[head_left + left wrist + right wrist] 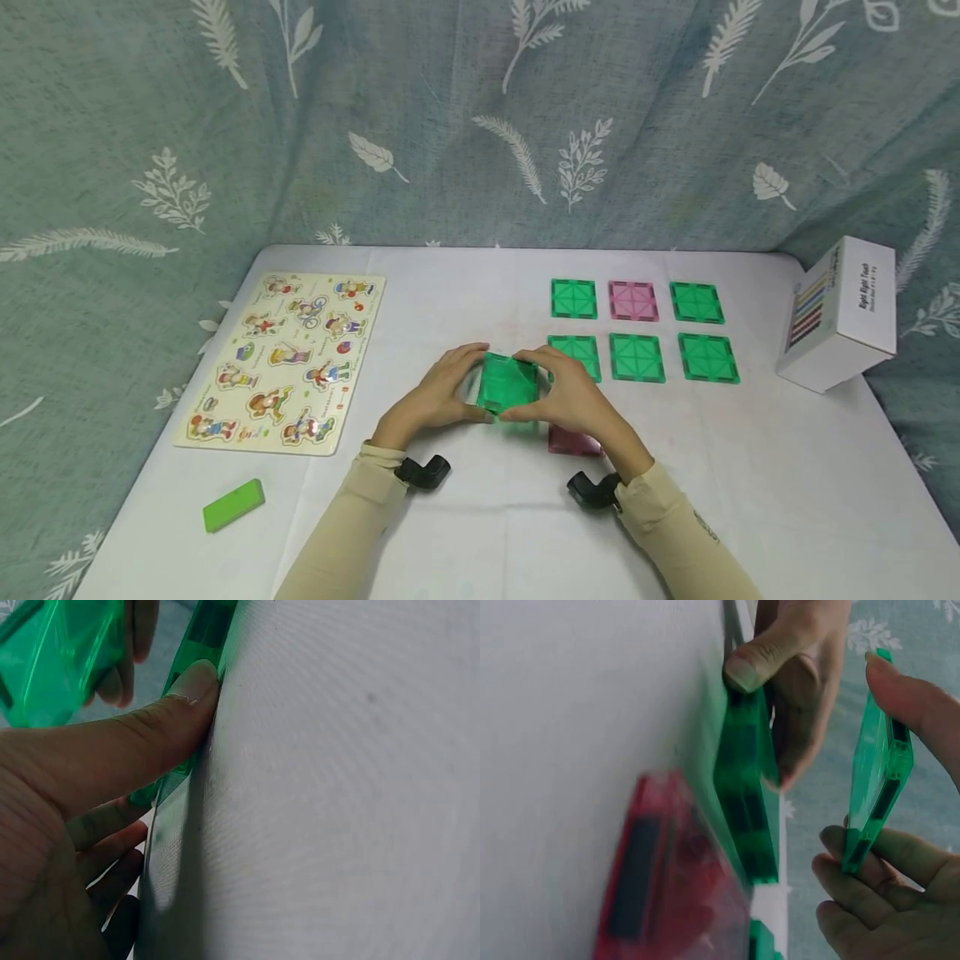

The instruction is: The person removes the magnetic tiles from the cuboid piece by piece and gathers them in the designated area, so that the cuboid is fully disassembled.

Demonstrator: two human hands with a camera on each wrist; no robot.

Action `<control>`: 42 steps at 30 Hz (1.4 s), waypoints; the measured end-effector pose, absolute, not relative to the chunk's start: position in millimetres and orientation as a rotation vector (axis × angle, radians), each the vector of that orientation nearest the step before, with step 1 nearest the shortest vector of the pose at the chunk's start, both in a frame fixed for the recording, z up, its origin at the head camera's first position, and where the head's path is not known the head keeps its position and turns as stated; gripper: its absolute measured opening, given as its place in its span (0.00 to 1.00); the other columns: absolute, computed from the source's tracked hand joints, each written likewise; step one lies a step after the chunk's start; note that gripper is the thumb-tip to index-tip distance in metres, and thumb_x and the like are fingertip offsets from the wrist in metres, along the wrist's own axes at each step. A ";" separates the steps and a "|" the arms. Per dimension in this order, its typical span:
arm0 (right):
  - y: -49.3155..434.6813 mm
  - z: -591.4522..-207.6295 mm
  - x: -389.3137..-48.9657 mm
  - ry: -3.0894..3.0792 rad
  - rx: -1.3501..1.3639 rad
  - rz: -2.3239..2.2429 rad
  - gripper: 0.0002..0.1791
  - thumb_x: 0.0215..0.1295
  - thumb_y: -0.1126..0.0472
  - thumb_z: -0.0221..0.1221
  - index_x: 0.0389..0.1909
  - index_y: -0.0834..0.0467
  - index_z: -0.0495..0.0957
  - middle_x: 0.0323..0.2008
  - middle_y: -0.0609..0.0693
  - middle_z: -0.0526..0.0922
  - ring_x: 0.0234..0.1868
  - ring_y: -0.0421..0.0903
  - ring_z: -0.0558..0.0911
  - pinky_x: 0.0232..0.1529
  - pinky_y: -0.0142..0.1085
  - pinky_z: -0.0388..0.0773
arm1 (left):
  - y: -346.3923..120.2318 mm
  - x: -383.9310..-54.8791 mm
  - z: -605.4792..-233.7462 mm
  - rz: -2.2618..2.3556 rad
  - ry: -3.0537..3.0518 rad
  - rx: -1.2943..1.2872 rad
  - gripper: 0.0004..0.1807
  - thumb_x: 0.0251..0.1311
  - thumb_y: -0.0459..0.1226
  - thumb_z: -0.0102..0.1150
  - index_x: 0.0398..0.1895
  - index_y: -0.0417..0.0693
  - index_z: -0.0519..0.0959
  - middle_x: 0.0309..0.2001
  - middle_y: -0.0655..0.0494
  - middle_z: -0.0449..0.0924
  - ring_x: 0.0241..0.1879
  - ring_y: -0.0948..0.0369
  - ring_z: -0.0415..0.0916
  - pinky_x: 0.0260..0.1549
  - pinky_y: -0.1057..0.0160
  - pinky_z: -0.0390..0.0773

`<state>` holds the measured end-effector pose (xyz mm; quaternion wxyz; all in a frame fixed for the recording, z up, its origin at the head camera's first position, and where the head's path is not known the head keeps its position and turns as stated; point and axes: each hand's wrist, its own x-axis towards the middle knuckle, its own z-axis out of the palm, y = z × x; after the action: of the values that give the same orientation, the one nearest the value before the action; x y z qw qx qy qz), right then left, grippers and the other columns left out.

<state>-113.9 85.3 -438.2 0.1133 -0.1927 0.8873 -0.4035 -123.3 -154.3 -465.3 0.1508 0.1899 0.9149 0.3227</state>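
Observation:
In the head view, my right hand (pixel 573 396) pinches a clear green square magnetic tile (pixel 510 383) between thumb and fingers. The right wrist view shows this tile raised off the table and tilted. Below it, a second green tile (pixel 742 787) lies at the table surface, mostly covered in the head view. My left hand (pixel 438 392) grips that lower tile by its edge, with the thumb (pixel 180 712) on the near side. A pink tile (pixel 573 442) lies under my right wrist, partly hidden by it.
Behind my right hand, green tiles (pixel 636 358) and one pink tile (pixel 633 301) lie in two rows. A white box (pixel 840 317) stands at the right. To the left are a picture puzzle board (pixel 285 367) and a green block (pixel 234 506). A leaf-patterned curtain (pixel 450 100) hangs behind.

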 end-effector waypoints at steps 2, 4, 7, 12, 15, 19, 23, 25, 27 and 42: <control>90.7 -434.8 -111.4 2.602 -0.563 -1.181 0.48 0.42 0.40 0.79 0.67 0.49 0.75 0.69 0.52 0.74 0.75 0.59 0.66 0.67 0.64 0.71 | -154.4 -123.6 -465.5 0.925 2.632 0.551 0.52 0.45 0.46 0.80 0.74 0.49 0.63 0.79 0.55 0.56 0.79 0.50 0.51 0.78 0.43 0.55; 97.7 -432.5 -109.2 2.614 -0.560 -1.174 0.48 0.42 0.40 0.79 0.67 0.49 0.74 0.70 0.54 0.72 0.75 0.60 0.66 0.66 0.66 0.71 | -154.3 -124.1 -466.2 0.925 2.633 0.552 0.51 0.44 0.47 0.81 0.73 0.51 0.65 0.78 0.56 0.56 0.79 0.50 0.51 0.78 0.44 0.54; 110.6 -430.8 -105.8 2.644 -0.556 -1.135 0.49 0.42 0.40 0.79 0.68 0.49 0.73 0.70 0.55 0.72 0.72 0.61 0.70 0.63 0.66 0.73 | -153.9 -124.1 -467.7 0.928 2.643 0.557 0.49 0.43 0.49 0.81 0.70 0.53 0.67 0.78 0.56 0.57 0.79 0.50 0.51 0.78 0.42 0.54; 141.5 -429.9 -98.7 2.673 -0.510 -1.078 0.50 0.41 0.39 0.79 0.68 0.49 0.73 0.70 0.56 0.72 0.70 0.61 0.71 0.62 0.66 0.74 | -152.6 -124.6 -468.2 0.919 2.664 0.533 0.49 0.41 0.51 0.82 0.68 0.53 0.68 0.77 0.56 0.58 0.79 0.52 0.51 0.79 0.43 0.52; 165.4 -429.8 -94.0 2.690 -0.469 -1.073 0.51 0.40 0.39 0.80 0.68 0.49 0.73 0.69 0.58 0.72 0.71 0.63 0.70 0.62 0.66 0.74 | -151.7 -125.1 -466.3 0.922 2.684 0.528 0.49 0.39 0.51 0.83 0.66 0.52 0.69 0.77 0.55 0.59 0.79 0.51 0.52 0.79 0.43 0.53; 196.0 -432.5 -87.5 2.739 -0.416 -1.034 0.52 0.39 0.40 0.80 0.68 0.52 0.73 0.69 0.62 0.71 0.71 0.66 0.69 0.62 0.68 0.72 | -150.4 -124.8 -463.7 0.926 2.697 0.523 0.48 0.37 0.51 0.84 0.64 0.50 0.70 0.77 0.53 0.59 0.78 0.49 0.52 0.77 0.41 0.54; 217.5 -435.7 -80.6 2.772 -0.382 -0.956 0.53 0.39 0.39 0.79 0.68 0.53 0.73 0.69 0.64 0.72 0.70 0.68 0.69 0.62 0.71 0.70 | -150.1 -123.6 -465.3 0.902 2.689 0.516 0.48 0.39 0.51 0.83 0.66 0.52 0.70 0.77 0.54 0.58 0.78 0.49 0.51 0.77 0.41 0.54; 225.6 -437.9 -77.1 2.785 -0.368 -0.916 0.53 0.38 0.38 0.80 0.68 0.53 0.73 0.67 0.64 0.73 0.69 0.68 0.69 0.62 0.71 0.70 | -150.0 -122.9 -466.6 0.897 2.690 0.536 0.48 0.40 0.51 0.83 0.67 0.53 0.70 0.77 0.54 0.58 0.78 0.49 0.52 0.77 0.40 0.56; 233.5 -440.6 -73.3 2.795 -0.350 -0.893 0.53 0.38 0.39 0.80 0.67 0.54 0.73 0.66 0.63 0.75 0.68 0.68 0.70 0.61 0.70 0.71 | -150.1 -122.8 -467.8 0.891 2.688 0.561 0.49 0.41 0.51 0.82 0.69 0.54 0.69 0.77 0.54 0.58 0.78 0.48 0.53 0.76 0.39 0.57; 245.8 -449.0 -64.2 2.809 -0.356 -0.885 0.53 0.35 0.46 0.82 0.66 0.58 0.74 0.65 0.64 0.76 0.67 0.68 0.73 0.64 0.67 0.71 | -150.9 -121.4 -465.5 0.893 2.667 0.558 0.47 0.41 0.52 0.82 0.68 0.58 0.70 0.78 0.56 0.57 0.79 0.49 0.51 0.76 0.40 0.57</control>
<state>-64.2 245.8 -449.0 0.0874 -0.1194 0.9433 -0.2973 -121.4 -150.9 -465.5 0.1365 0.1928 0.9214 0.3085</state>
